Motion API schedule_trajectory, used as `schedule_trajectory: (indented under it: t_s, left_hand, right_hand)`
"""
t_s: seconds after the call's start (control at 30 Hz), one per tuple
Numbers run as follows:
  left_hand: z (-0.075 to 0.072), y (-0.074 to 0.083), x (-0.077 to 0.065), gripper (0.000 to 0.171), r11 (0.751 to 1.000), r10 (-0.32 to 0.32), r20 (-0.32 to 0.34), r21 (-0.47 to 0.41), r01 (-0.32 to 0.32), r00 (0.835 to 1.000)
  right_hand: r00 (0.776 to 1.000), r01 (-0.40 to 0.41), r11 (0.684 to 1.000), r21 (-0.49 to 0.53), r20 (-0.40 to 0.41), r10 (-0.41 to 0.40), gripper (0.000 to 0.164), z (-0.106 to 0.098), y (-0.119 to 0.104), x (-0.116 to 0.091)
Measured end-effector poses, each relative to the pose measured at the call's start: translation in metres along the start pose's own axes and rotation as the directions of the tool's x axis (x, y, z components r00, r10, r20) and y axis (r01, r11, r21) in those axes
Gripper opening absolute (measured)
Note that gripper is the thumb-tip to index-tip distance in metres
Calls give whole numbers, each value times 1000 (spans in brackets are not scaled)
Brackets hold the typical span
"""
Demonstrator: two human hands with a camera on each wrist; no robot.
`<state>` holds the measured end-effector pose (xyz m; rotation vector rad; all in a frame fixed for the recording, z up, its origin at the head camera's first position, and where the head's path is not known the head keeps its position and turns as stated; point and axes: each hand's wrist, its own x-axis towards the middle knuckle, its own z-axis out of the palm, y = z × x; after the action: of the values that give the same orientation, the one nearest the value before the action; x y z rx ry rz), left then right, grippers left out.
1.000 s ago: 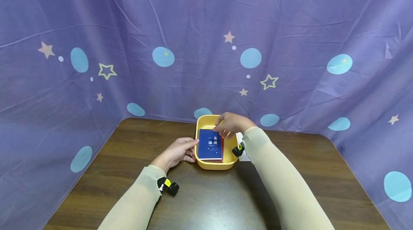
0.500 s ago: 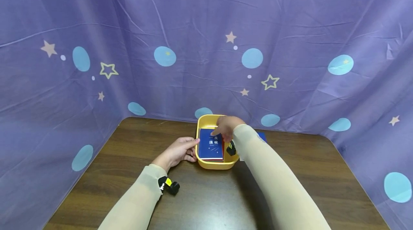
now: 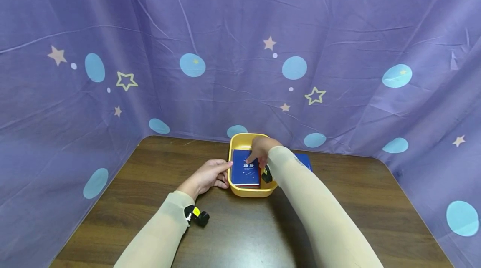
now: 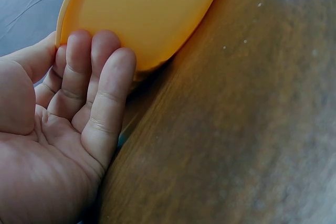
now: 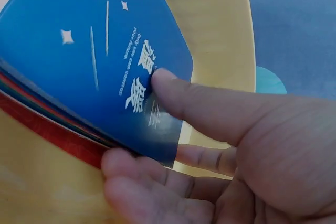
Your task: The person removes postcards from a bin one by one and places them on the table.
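Note:
A yellow plastic basin (image 3: 252,193) stands on the table, holding a stack of thin booklets. On top lies a dark blue notebook (image 3: 244,176) with white characters; a red cover (image 5: 79,145) shows near the bottom of the stack in the right wrist view. My left hand (image 3: 206,177) pinches the basin's left wall, thumb at the rim and fingers against the outside. Inside the basin, my right hand (image 3: 262,151) holds the blue notebook, thumb on its cover and fingers at its side edge. Whether those fingers also take in the booklets below, I cannot tell.
Another blue flat item (image 3: 305,160) lies on the brown wooden table (image 3: 225,234) to the right of the basin, partly behind my right sleeve. A purple patterned curtain (image 3: 240,101) hangs close behind the basin and along both sides.
My right hand has moved down from above the stack onto the notebook, its thumb now on the cover. A blue item beyond the right sleeve has come into sight. The left hand stays put.

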<state>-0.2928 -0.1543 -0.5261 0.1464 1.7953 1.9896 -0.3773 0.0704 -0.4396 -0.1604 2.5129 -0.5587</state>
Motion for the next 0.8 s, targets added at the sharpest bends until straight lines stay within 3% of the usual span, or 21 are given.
schedule_trajectory:
  t_s: [0.4,0.57,0.8]
  left_hand:
    - [-1,0,1,34,1000,2,10,-6,-2,1000]
    - [-1,0,0,32,1000,2,8,-2,-2,1000]
    - [2,1,-1,33,1000,6,5,-1,-6,1000]
  right_hand:
    - [996,19,997,-77,-83,-25,40,-7,2,-1]
    - [990,66,997,-41,-123,-71,35,-11,4,-4]
    - [974,138,986,89,-195,-119,36,-17,15,-12]
